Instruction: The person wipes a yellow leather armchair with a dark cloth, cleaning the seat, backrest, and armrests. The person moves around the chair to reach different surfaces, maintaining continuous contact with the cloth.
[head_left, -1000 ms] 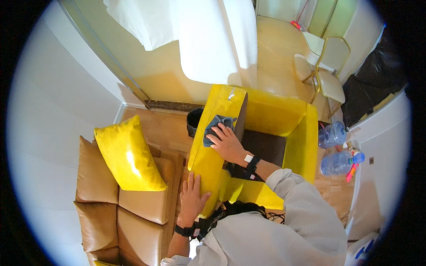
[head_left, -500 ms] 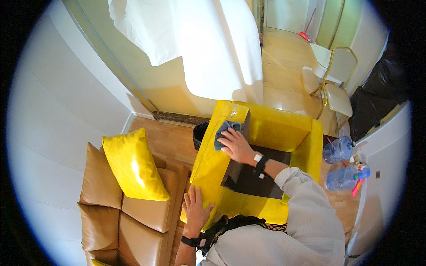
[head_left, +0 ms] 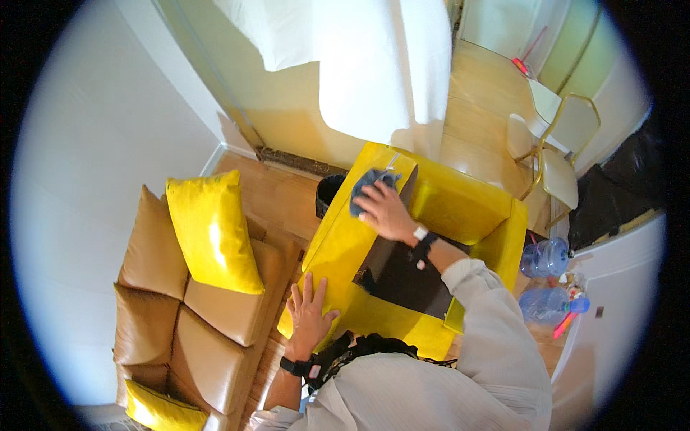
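Yellow dominates the armchair (head_left: 438,205), whose near arm (head_left: 345,248) the person is wiping. Over the last second the right hand (head_left: 384,212) has travelled up that arm toward its far end, so most of the surface appears covered. Its fingers lie spread and flat, pressing the blue-grey cloth (head_left: 368,188) onto the arm near the corner. The left hand (head_left: 309,310) stays open, palm down, braced on the arm's near end. A dark bin (head_left: 329,194) stands on the floor just beside the chair; its contents cannot be made out. Two clear water jugs (head_left: 546,257) stand near the far side.
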`<act>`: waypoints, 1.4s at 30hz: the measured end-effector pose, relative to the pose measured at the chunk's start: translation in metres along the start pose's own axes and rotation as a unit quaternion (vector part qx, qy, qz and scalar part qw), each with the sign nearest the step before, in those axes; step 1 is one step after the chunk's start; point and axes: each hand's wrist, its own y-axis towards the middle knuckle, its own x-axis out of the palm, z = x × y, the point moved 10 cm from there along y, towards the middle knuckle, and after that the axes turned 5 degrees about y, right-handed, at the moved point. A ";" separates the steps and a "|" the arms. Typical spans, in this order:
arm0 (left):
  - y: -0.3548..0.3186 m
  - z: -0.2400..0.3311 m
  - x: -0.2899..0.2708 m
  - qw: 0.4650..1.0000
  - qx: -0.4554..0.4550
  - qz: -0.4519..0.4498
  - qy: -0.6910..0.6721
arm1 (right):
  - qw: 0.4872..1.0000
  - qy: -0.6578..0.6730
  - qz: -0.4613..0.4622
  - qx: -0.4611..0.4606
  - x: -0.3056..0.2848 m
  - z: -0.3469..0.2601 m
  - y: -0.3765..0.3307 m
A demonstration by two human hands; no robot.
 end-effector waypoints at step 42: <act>-0.080 -0.107 0.013 0.960 -0.106 -0.076 -0.246 | 0.931 0.238 -0.167 -0.220 0.044 -0.248 -0.061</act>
